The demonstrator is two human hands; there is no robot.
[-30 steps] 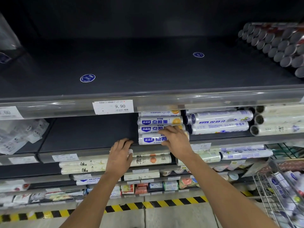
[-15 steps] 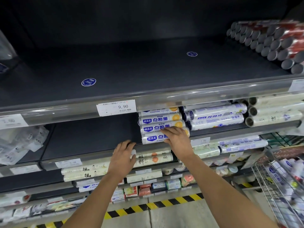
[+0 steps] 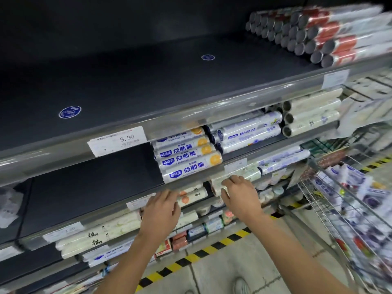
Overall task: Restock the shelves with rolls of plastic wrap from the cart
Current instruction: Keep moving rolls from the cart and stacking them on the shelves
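left hand (image 3: 161, 211): palm down, forearm coming in from 6 o'clock, fingers relaxed and slightly spread, just in front of the middle shelf's front rail.
right hand (image 3: 241, 198): knuckles up, fingers loosely curled toward 11 o'clock, in front of the pale rolls (image 3: 195, 193) on the tier below. Contact with them can't be told.
grip: both hands carry nothing and neither one is closed on anything.
wrap rolls (image 3: 186, 153): blue-label stack with orange fruit print, lying lengthwise on the middle shelf (image 3: 95, 187), at 12 o'clock from the hands. The front roll sits against the rail.
neighbours: purple-print rolls (image 3: 248, 134) touch the stack at its 3 o'clock.
top shelf (image 3: 148, 81): dark deck with two round blue stickers. The red rolls (image 3: 328, 35) are piled at 2 o'clock, ends facing out.
price tag (image 3: 118, 141): reads 9.90, on the top shelf's clear rail at 10 o'clock from the stack.
cart (image 3: 314, 183): wire basket at 3 o'clock, near the right forearm. The stock inside is blurred.
floor: grey, with a yellow-black hazard stripe (image 3: 212, 249) along the shelf base.
open room: dark shelf deck runs from the stack out toward 9 o'clock.
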